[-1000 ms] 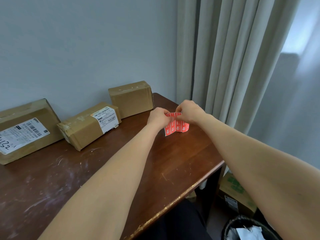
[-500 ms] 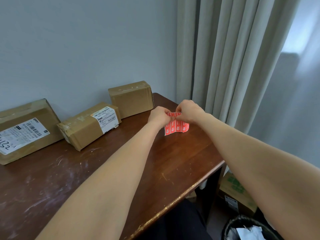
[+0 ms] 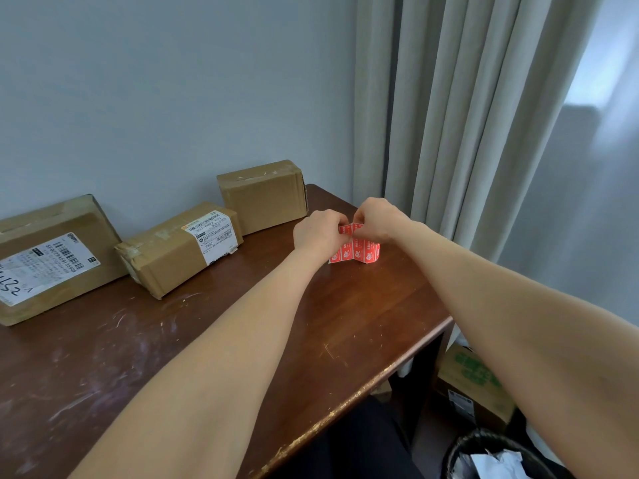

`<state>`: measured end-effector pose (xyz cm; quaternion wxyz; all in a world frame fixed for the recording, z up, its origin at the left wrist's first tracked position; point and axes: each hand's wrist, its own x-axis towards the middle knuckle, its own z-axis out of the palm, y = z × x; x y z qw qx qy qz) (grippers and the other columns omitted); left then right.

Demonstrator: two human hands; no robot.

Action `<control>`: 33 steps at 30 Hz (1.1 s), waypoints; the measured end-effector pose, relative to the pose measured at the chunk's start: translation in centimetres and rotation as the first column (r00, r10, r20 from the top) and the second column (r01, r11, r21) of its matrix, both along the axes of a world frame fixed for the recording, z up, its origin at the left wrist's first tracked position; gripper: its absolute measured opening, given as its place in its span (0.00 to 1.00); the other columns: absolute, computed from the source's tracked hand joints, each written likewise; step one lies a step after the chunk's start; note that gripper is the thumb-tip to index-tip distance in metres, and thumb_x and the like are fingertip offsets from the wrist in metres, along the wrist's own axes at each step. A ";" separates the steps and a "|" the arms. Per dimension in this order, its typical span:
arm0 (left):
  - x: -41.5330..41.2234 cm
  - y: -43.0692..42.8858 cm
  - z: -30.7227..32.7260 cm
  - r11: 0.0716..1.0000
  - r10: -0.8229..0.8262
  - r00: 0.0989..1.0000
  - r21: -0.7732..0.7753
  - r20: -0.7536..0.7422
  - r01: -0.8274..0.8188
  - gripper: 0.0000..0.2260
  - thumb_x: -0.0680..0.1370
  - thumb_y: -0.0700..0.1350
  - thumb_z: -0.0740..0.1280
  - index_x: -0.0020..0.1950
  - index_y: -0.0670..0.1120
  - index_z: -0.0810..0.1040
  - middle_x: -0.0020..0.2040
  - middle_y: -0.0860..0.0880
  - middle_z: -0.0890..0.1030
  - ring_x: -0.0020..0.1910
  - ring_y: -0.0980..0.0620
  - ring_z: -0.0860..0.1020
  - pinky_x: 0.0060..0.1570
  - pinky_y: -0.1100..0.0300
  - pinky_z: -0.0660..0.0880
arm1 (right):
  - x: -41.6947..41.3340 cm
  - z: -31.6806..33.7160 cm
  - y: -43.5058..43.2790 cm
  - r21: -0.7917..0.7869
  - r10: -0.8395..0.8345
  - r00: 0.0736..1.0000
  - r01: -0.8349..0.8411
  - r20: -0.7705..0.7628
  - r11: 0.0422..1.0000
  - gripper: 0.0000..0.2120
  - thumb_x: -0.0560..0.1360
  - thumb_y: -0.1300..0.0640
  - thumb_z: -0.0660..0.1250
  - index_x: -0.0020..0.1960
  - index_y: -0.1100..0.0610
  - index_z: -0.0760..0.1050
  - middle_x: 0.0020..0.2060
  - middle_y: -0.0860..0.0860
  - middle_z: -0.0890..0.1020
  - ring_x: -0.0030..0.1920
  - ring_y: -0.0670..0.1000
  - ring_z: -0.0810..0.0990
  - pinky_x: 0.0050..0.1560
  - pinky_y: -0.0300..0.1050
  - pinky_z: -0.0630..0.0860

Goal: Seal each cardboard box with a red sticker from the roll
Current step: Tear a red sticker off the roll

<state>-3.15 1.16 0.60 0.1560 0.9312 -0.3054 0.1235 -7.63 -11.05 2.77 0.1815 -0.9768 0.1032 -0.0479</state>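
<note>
A red sticker roll (image 3: 359, 252) stands on the brown table (image 3: 242, 340) near its far right corner, with a strip of stickers pulled up from it. My left hand (image 3: 320, 231) and my right hand (image 3: 378, 219) both pinch the top of that strip, fingertips close together. Three cardboard boxes line the wall: a large one with a white label (image 3: 52, 257) at the left, a long one with a label (image 3: 179, 248) in the middle, and a plain one (image 3: 262, 197) at the right. None of the boxes shows a red sticker.
A grey wall runs behind the boxes and beige curtains (image 3: 466, 115) hang to the right. Below the table's right edge sit a green-printed carton (image 3: 473, 385) and a black bin (image 3: 498, 458) with paper in it.
Both hands have stayed at the strip with only slight finger movement. The roll and boxes have not moved.
</note>
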 end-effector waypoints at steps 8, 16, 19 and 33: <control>0.0 0.1 -0.5 0.998 -0.063 0.995 0.007 0.074 0.063 0.11 0.80 0.52 0.62 0.59 0.54 0.78 0.52 0.51 0.82 0.49 0.49 0.80 0.37 0.60 0.71 | 0.1 0.1 -0.1 0.016 0.015 1.000 -0.015 -0.021 1.000 0.14 0.77 0.57 0.66 0.61 0.61 0.79 0.53 0.58 0.82 0.50 0.55 0.82 0.44 0.44 0.78; 0.2 0.3 -0.9 0.997 -0.079 0.992 -0.001 0.098 0.080 0.10 0.79 0.52 0.63 0.58 0.53 0.78 0.54 0.51 0.82 0.53 0.49 0.79 0.39 0.59 0.71 | 0.2 -0.1 -0.2 0.040 0.031 0.999 -0.030 -0.016 0.999 0.15 0.77 0.57 0.66 0.62 0.60 0.79 0.55 0.58 0.82 0.52 0.56 0.82 0.49 0.46 0.79; 0.2 0.4 -1.0 0.997 -0.076 0.994 -0.005 0.079 0.077 0.10 0.79 0.52 0.63 0.58 0.53 0.78 0.54 0.51 0.82 0.52 0.49 0.80 0.40 0.59 0.72 | 0.3 -0.1 -0.3 0.037 0.033 0.999 -0.033 -0.016 0.999 0.15 0.77 0.56 0.66 0.62 0.59 0.78 0.55 0.58 0.82 0.52 0.55 0.82 0.51 0.47 0.80; 0.4 0.3 -0.3 0.997 -0.072 0.997 0.036 0.024 0.071 0.09 0.80 0.53 0.61 0.57 0.54 0.77 0.50 0.51 0.82 0.45 0.52 0.79 0.29 0.63 0.65 | 0.1 -0.3 -0.5 0.043 0.032 0.999 -0.032 0.009 0.999 0.15 0.77 0.54 0.66 0.61 0.59 0.79 0.54 0.57 0.82 0.51 0.55 0.82 0.52 0.48 0.80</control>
